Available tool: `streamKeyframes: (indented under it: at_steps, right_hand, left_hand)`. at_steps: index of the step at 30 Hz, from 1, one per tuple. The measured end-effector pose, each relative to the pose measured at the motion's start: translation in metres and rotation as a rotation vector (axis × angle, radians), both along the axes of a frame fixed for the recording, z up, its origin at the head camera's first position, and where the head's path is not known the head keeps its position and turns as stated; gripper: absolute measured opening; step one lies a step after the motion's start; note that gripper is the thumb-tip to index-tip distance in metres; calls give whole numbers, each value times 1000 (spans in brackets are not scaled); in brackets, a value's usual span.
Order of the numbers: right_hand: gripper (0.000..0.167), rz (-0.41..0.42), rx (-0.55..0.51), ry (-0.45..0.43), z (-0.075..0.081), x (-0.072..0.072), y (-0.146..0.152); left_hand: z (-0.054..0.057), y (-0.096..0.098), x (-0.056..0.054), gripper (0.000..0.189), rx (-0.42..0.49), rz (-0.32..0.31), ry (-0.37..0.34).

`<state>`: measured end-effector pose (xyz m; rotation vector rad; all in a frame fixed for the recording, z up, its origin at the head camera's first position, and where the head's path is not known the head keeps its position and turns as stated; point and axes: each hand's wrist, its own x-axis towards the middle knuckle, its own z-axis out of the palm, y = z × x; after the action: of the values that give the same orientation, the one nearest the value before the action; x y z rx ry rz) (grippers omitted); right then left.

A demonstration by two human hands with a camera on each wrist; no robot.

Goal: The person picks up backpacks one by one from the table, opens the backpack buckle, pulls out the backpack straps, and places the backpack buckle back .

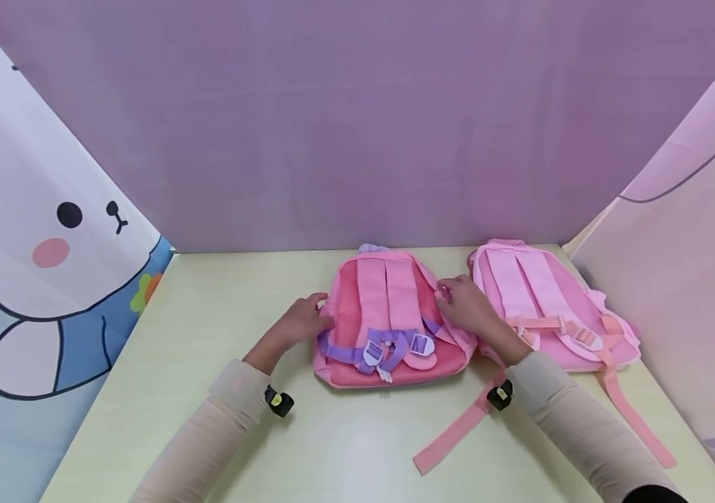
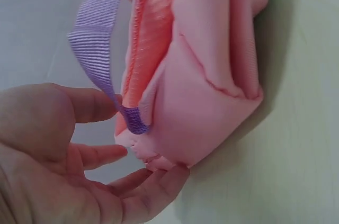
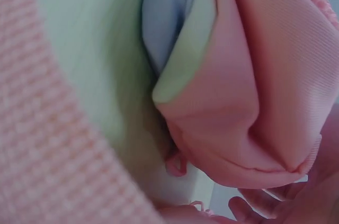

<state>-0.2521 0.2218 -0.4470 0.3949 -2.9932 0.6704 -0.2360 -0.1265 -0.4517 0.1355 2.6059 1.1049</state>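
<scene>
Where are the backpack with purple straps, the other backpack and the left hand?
Backpack with purple straps (image 1: 403, 300), head view, wide pink strap.
Other backpack (image 1: 547, 293), head view, wide pink strap.
Left hand (image 1: 303, 322), head view, back of the hand.

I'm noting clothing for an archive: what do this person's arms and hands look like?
The left hand and right hand are ungloved. The left sleeve and right sleeve are long and pale beige. A small black device with a yellow mark sits at each sleeve's end.
</scene>
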Motion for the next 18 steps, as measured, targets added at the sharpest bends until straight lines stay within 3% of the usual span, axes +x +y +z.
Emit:
streamKeyframes:
  at_steps: [9,18]
  right_hand:
    - [46,-46,-3,-33,-7,-3,2]
    - [45,-29,-43,-67,-11,-4,-6]
  left_hand:
    - [-4,6,1,71,-67,-34,31]
    - [0,3,4,68,-76,-7,3]
